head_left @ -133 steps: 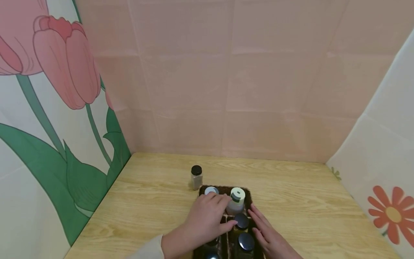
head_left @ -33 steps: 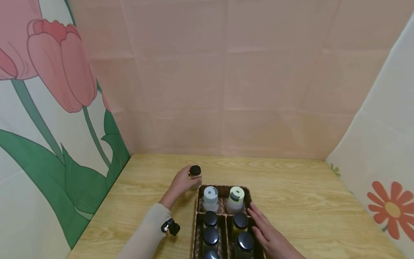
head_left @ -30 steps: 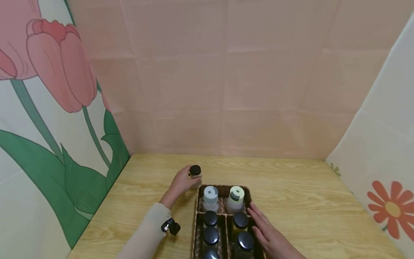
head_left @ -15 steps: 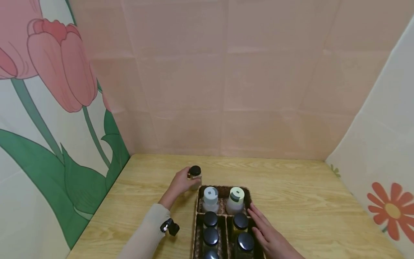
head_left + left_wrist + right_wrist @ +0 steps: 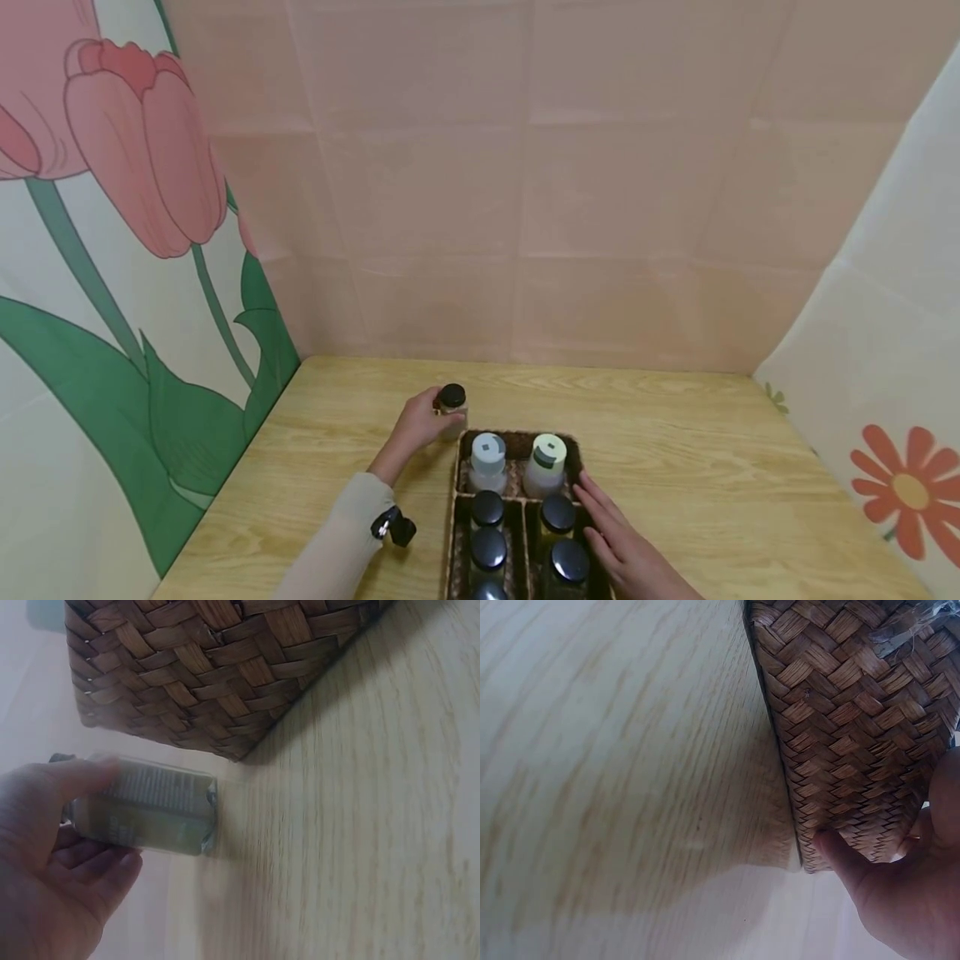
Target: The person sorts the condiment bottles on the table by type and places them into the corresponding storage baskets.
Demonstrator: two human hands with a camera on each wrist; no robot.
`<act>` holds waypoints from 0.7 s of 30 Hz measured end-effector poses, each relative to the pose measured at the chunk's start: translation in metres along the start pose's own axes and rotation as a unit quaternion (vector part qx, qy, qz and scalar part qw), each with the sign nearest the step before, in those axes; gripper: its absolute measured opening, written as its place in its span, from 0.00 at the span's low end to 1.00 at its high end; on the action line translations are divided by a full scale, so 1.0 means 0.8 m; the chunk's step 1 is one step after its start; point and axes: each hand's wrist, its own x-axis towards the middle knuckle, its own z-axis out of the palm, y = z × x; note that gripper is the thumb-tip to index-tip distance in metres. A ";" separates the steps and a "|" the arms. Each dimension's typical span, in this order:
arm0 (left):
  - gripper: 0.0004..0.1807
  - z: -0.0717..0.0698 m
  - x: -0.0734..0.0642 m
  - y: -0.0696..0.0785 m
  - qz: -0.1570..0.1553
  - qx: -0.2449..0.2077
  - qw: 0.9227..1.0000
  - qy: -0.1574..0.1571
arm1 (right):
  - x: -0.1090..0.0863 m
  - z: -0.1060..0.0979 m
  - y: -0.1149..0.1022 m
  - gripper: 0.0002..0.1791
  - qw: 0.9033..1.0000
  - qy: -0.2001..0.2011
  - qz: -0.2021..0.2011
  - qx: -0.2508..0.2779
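Observation:
My left hand [image 5: 417, 423] grips a small square spice jar [image 5: 157, 806] with a black cap [image 5: 452, 395], its thumb on one side and fingers on the other. The jar stands upright just beyond the far left corner of a brown woven basket [image 5: 855, 735]. In the left wrist view the lower part of the jar shows lines of print, and its base is close to the wood surface. My right hand [image 5: 626, 542] rests along the basket's right wall with its fingers extended, and one digit touches the weave in the right wrist view.
Dividers split the basket. Its far compartment holds a white-capped bottle [image 5: 489, 458] and a pale-green-capped bottle [image 5: 546, 467]. Several dark-capped jars [image 5: 489, 547] stand in the nearer two. A pink cloth wall [image 5: 517, 208] closes off the table's [image 5: 675, 450] back, with printed cloths at both sides.
My left hand has gone from above the basket to the spice jar behind its left corner and taken hold of it. Over the last second both hands stay nearly still.

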 end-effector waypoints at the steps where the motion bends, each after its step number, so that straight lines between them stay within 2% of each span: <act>1: 0.30 0.000 0.000 0.000 0.002 0.002 1.000 0.003 | 0.000 0.000 -0.001 0.28 1.000 -0.002 0.003 0.001; 7: 0.29 -0.001 -0.003 -0.001 0.010 0.003 1.000 0.018 | 0.002 -0.003 -0.005 0.28 0.999 -0.017 0.024 0.011; 16: 0.27 -0.009 -0.007 0.008 0.009 0.004 1.000 0.024 | 0.000 -0.004 -0.005 0.29 1.000 -0.002 -0.008 0.011; 18: 0.26 -0.011 -0.008 0.011 0.009 0.005 1.000 0.029 | 0.001 -0.005 -0.006 0.28 1.000 -0.009 0.003 0.014; 21: 0.26 -0.015 -0.009 0.015 0.014 0.006 0.999 0.032 | 0.004 -0.008 -0.008 0.28 0.997 -0.046 0.056 0.023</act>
